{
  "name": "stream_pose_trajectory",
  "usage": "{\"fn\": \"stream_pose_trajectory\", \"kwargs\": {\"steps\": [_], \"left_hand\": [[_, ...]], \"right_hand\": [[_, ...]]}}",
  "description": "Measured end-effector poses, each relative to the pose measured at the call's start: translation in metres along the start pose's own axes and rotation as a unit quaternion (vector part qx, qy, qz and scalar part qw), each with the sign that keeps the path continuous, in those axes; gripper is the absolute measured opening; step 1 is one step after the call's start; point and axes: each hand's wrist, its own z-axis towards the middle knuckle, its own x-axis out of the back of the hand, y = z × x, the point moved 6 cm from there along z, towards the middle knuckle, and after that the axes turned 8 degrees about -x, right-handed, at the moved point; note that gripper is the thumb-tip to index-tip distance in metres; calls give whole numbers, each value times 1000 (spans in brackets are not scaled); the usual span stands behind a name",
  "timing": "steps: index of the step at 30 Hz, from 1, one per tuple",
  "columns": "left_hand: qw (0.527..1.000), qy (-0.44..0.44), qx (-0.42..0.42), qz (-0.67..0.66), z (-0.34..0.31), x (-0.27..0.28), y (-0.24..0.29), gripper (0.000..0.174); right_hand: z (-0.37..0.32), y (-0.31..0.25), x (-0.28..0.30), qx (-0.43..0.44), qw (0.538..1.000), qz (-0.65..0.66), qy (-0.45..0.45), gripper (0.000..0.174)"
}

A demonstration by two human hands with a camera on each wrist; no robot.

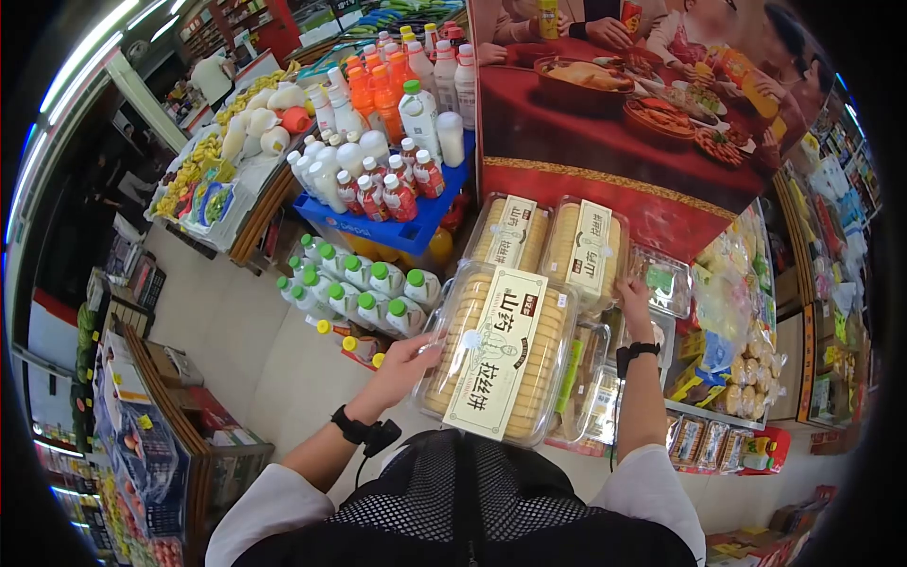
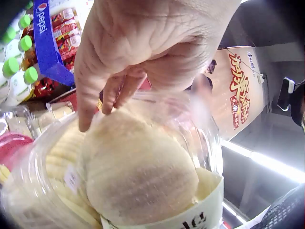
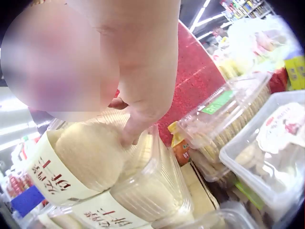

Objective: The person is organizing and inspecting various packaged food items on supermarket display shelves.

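Note:
My left hand [image 1: 412, 365] grips the left edge of a clear plastic box of round flat pastries [image 1: 496, 354] with a cream paper label, tilted toward me in front of my chest. From the left wrist view, its fingers [image 2: 86, 102] bend down over the box's side. Behind it stand two similar boxes, a left pastry box [image 1: 507, 231] and a right pastry box [image 1: 586, 250]. My right hand [image 1: 636, 307] holds the right pastry box by its right side. In the right wrist view a finger [image 3: 136, 126] lies against that box's wall, with another box beneath it.
Left of the boxes, a blue Pepsi stand [image 1: 378, 225] carries several drink bottles, with green-capped bottles [image 1: 359, 283] below. A large red poster board [image 1: 642, 113] rises behind. Other clear food boxes [image 1: 661, 283] and bagged goods [image 1: 746, 378] lie to the right.

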Motion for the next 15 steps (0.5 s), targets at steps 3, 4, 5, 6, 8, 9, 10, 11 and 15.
{"fn": "stream_pose_trajectory", "kwargs": {"steps": [3, 4, 5, 6, 8, 9, 10, 11, 15], "left_hand": [[999, 39, 11, -32, 1, -5, 5, 35], [999, 48, 3, -17, 2, -6, 11, 33], [999, 38, 4, -17, 3, -8, 16, 33], [998, 39, 21, -40, 5, -8, 20, 31], [997, 27, 36, -61, 13, -3, 29, 29], [997, 20, 39, -70, 19, 2, 34, 29], [996, 14, 43, -79, 25, 7, 39, 29], [996, 27, 15, -89, 38, 17, 34, 27], [996, 2, 7, -85, 87, 33, 88, 26]], "right_hand": [[-11, 6, -1, -70, 994, 86, -10, 9], [-23, -10, -7, -45, 997, 62, 19, 15], [-36, -22, -7, -21, 998, 37, 50, 26], [-44, -23, -3, -20, 997, 37, 60, 26], [-60, -32, 8, 0, 997, 42, 69, 44], [-71, -33, 19, -7, 996, 45, 79, 45], [-88, -37, 29, -6, 995, 46, 93, 45], [-108, -42, 42, -1, 993, 35, 115, 44], [-197, -50, 96, 40, 978, 70, 192, 34]]}}
